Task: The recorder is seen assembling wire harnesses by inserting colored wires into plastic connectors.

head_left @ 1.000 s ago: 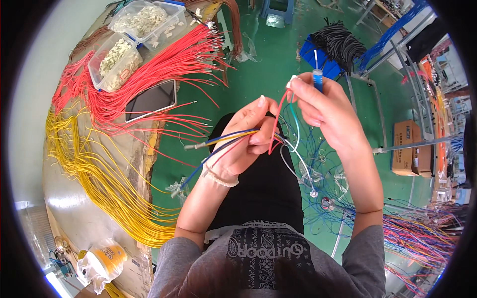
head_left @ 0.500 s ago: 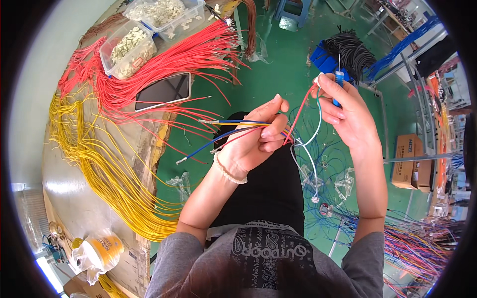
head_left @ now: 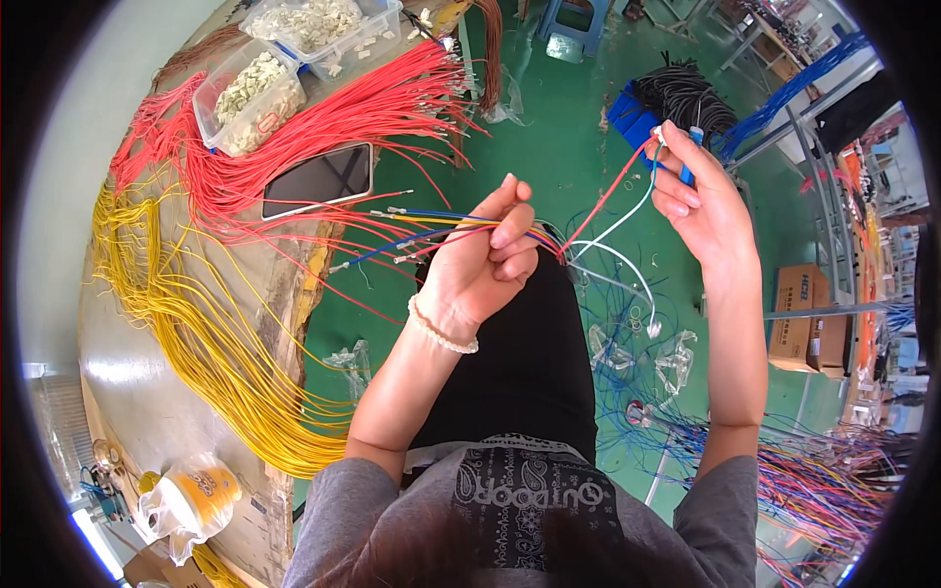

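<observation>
My left hand (head_left: 490, 253) is closed round a bundle of blue, yellow and red wires (head_left: 431, 215). Metal terminals tip their loose ends, which stick out to the left past my wrist. My right hand (head_left: 708, 206), held higher and farther right, pinches a small white connector (head_left: 659, 135) between thumb and fingers. A red wire (head_left: 613, 191) and a green-white wire run from that connector down to the bundle. Also in my right hand is a slim blue-handled tool (head_left: 693, 157), its working end hard to make out. Another white connector (head_left: 654, 329) dangles on white wire below.
On the workbench (head_left: 127, 353) to the left lie red wires (head_left: 323, 118), yellow wires (head_left: 225, 363), a phone (head_left: 319, 181) and clear bins (head_left: 250, 98) of small pale parts. Multicoloured wires (head_left: 794, 480) lie at lower right. A blue stool (head_left: 573, 27) stands ahead.
My left hand has shifted left with the wires, while my right hand has moved right and slightly up with the connector. The wires between them are stretched farther apart.
</observation>
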Motion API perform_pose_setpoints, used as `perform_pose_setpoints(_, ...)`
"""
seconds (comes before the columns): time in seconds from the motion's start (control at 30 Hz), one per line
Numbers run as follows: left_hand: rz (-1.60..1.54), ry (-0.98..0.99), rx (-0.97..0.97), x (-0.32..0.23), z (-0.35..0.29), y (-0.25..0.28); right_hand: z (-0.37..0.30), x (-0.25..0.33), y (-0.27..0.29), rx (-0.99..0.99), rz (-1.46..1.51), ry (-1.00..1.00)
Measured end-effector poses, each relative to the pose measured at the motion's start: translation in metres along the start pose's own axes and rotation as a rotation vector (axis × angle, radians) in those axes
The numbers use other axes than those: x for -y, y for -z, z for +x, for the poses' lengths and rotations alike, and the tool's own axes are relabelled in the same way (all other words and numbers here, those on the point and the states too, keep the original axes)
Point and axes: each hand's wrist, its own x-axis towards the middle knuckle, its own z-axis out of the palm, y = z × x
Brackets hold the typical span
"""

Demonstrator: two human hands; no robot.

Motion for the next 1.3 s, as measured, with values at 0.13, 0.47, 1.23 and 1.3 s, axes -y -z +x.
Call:
perform_pose_setpoints(0.13,-0.030,-0.001,0.003,-0.001,0.003,0.000,0.006,0.000,0.012,0.015,0.032,0.047)
perform_pose_setpoints(0.47,-0.018,0.016,0.000,0.004,0.020,-0.011,0.021,0.003,0.030,0.014,0.112,0.096)
perform_pose_setpoints(1.23,0.117,-0.134,0.129,-0.003,0.143,-0.077,0.116,0.075,0.063,-0.069,0.121,0.434)
perform_pose_setpoints(1.3,0.472,-0.122,0.071,-0.009,0.149,-0.085,0.115,0.078,0.056,-0.063,0.027,0.431)
